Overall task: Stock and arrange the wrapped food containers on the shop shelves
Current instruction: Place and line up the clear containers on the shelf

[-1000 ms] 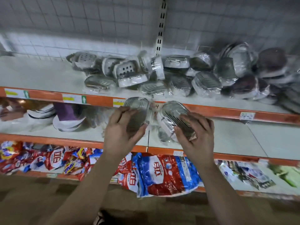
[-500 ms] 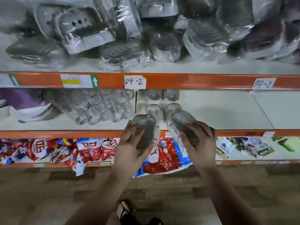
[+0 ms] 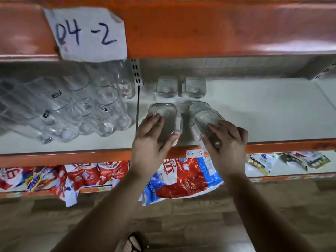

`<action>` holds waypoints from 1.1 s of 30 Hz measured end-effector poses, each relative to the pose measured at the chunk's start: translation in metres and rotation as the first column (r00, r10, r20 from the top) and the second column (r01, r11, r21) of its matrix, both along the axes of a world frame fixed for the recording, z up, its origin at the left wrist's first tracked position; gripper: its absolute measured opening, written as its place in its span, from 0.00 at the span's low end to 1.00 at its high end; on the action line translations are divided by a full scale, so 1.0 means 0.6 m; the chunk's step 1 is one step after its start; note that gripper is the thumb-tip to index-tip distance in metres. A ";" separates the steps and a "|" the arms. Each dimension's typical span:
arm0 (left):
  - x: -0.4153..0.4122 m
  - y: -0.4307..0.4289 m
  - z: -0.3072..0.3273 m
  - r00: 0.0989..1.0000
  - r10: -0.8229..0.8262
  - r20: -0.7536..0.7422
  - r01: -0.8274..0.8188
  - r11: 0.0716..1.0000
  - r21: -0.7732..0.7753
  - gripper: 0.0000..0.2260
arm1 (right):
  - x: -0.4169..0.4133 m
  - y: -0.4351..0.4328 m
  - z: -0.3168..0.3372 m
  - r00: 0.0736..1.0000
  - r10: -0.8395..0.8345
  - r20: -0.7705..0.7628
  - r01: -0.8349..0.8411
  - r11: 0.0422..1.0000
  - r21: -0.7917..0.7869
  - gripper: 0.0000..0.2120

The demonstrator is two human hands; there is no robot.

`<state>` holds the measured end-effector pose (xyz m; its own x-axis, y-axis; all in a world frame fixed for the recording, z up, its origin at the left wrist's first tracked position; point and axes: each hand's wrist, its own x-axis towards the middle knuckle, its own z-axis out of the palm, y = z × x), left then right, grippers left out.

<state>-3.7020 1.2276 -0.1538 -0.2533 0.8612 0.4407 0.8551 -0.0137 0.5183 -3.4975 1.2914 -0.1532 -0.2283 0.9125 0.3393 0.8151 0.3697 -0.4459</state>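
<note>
Upper orange shelf beam (image 3: 218, 28) spans the top of the view. Below it is the white middle shelf (image 3: 263, 115), with an orange front lip. A wood-pattern floor (image 3: 181, 224) lies underneath, and a sandalled foot (image 3: 133, 242) shows at the bottom edge.

Bottom shelf: red, white and blue detergent-type bags (image 3: 181, 179), the largest overhanging the front.

Middle shelf, left bay: clear drinking glasses (image 3: 72, 106) lying on their sides in a packed group.

Middle shelf, right of the slotted upright: the left hand (image 3: 151, 140) grips the left container (image 3: 164, 115), a clear wrapped oval tub, with fingers laid over its top and thumb against its right side. The right hand (image 3: 225, 142) grips the right container (image 3: 205, 117), fingers curled over its near end. This tub sits skewed, its near end at the front lip. Whether either tub rests on the shelf cannot be determined. The two are just beside one another.

Two rear containers (image 3: 167, 86), of like kind, stand side by side near the back wall.

Labels: a handwritten paper tag (image 3: 87, 33) reading "04-2" on the upper beam, and a small tag (image 3: 195, 153) reading "04-5" on the front lip between the hands.
</note>
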 end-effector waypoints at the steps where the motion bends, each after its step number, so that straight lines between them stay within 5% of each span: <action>1: -0.006 0.023 -0.002 1.000 0.003 -0.005 -0.003 1.000 -0.003 0.28 | -0.001 0.004 -0.007 1.000 0.003 0.014 -0.003 1.000 0.008 0.16; 12: -0.059 0.272 0.005 0.979 0.100 -0.175 -0.139 0.964 -0.229 0.29 | -0.012 0.003 -0.040 0.996 0.034 -0.087 -0.026 0.996 0.082 0.20; 18: -0.058 0.290 -0.016 0.957 -0.021 -0.290 -0.118 0.885 -0.451 0.29 | -0.008 -0.001 -0.041 0.993 0.068 -0.097 -0.066 0.998 0.024 0.24; 26: -0.015 0.123 -0.035 0.988 -0.029 -0.149 0.002 0.984 -0.178 0.21 | -0.014 0.037 -0.040 0.990 0.029 -0.138 -0.015 0.995 0.098 0.18; 33: 0.011 0.041 -0.084 0.984 -0.065 -0.165 0.034 0.982 -0.186 0.18 | -0.060 0.150 -0.021 0.999 0.042 -0.033 -0.040 0.998 0.055 0.17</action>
